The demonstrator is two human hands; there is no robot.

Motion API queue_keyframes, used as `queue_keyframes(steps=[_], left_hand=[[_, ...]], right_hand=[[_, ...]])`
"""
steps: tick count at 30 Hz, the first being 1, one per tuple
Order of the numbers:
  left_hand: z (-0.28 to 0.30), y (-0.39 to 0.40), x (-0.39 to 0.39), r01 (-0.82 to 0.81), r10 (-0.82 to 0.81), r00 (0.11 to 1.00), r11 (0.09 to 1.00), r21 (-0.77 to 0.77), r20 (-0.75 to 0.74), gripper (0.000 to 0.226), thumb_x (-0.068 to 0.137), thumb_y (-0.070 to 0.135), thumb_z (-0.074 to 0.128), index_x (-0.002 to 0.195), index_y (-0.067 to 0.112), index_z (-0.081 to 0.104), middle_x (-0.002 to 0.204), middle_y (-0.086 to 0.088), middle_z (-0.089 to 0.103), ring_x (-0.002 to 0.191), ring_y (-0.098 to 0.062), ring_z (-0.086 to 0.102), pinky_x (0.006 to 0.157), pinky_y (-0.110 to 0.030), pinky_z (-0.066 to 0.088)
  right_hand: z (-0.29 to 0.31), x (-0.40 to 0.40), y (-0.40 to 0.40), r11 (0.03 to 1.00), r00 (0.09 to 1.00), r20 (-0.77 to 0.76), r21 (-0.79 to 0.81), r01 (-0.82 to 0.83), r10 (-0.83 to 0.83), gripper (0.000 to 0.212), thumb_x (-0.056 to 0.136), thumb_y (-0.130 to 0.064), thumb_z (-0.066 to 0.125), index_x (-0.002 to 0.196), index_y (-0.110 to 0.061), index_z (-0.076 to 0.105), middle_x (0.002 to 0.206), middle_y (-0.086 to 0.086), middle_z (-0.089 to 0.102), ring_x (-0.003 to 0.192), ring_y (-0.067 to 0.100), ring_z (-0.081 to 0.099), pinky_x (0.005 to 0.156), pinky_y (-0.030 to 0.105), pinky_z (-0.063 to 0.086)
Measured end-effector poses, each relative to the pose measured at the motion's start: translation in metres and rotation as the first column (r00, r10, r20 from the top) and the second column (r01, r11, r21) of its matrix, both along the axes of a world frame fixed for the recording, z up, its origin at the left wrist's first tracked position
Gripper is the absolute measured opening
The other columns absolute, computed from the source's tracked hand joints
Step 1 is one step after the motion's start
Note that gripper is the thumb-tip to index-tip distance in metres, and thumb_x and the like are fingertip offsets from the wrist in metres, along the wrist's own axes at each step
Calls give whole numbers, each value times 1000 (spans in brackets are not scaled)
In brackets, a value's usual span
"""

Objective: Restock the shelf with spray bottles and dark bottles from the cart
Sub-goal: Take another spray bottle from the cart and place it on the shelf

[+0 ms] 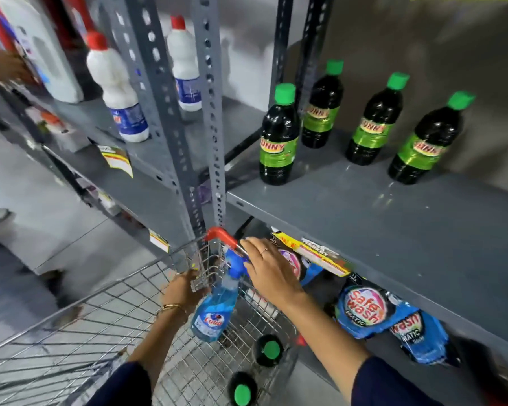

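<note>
head view looks down on our two hands over a wire-mesh shopping cart parked against grey slotted-steel shelving. our right hand lies flat, fingers straight and slightly spread, over the blue trigger head of a spray bottle; whether it grips the trigger we cannot tell. that bottle is clear plastic full of pale blue liquid, tilted with its base toward us above the cart's front corner, a round red-and-white label on its belly. our left hand is curled around the cart's thin wire rim just beside the bottle, a gold bangle at the wrist. two dark bottles with flat green caps stand in the cart's basket near us. on the smooth grey shelf above, four glossy dark bottles with green caps and green labels stand upright, well apart. soft blue detergent pouches lean on the lower shelf.
</note>
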State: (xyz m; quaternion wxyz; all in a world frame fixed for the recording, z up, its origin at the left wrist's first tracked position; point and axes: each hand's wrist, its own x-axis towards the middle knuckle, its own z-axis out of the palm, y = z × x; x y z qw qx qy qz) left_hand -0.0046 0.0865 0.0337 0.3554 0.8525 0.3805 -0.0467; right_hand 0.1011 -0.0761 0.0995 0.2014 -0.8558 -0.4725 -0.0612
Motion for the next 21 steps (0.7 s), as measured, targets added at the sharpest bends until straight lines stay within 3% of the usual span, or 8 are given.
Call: queue_keyframes(steps=[2, 5, 10, 14, 18, 21], left_hand=[[-21, 3, 0, 26, -28, 999, 998, -51, -43, 58, 77, 18, 73, 128, 5, 50, 131, -16, 57, 119, -29, 55, 100, -36, 45], [-51, 7, 4, 113, -122, 983, 991, -74, -140, 64, 77, 23, 73, 132, 6, 45, 135, -14, 54, 122, -27, 52, 102, -33, 42], [-82, 6, 14, 151, -182, 963, 975, -163, -197, 78, 73, 16, 76, 140, 12, 37, 137, -11, 53, 124, -25, 51, 101, -29, 39], [-98, -3, 18, 216, -247, 940, 965, -149, -237, 73, 76, 15, 72, 138, 15, 35, 127, -14, 60, 113, -26, 58, 90, -30, 44], [-104, -12, 13, 184, -206, 957, 975, -122, -203, 75, 75, 12, 72, 138, 13, 32, 119, -16, 63, 100, -25, 61, 79, -31, 46], [-100, -23, 1, 212, -216, 954, 976, -41, -206, 68, 75, 19, 72, 132, 12, 36, 114, -16, 65, 97, -28, 63, 79, -33, 48]], right_hand=[[-22, 0, 11, 993, 993, -116, -120, -4, -10, 48, 88, -4, 51, 134, -2, 36, 137, 18, 46, 124, 31, 43, 104, 41, 40], [-51, 0, 21, 957, 975, -204, -287, 32, -93, 55, 93, -6, 43, 141, -1, 17, 149, 20, 26, 136, 32, 26, 112, 39, 26], [-72, -6, 29, 948, 976, -162, -305, 93, -148, 58, 92, 1, 38, 142, 1, 8, 153, 21, 15, 142, 30, 10, 115, 34, 15], [-79, -9, 28, 940, 984, -137, -335, 62, -114, 61, 91, 3, 38, 142, -1, 7, 154, 18, 10, 143, 28, 2, 117, 35, 7], [-77, -15, 24, 965, 967, -214, -250, 83, -138, 55, 89, 5, 40, 141, -3, 21, 150, 17, 27, 140, 28, 18, 115, 36, 19], [-69, -18, 20, 975, 931, -307, -164, 153, -198, 51, 88, 2, 48, 136, -9, 35, 137, 13, 45, 117, 32, 49, 94, 39, 43]])
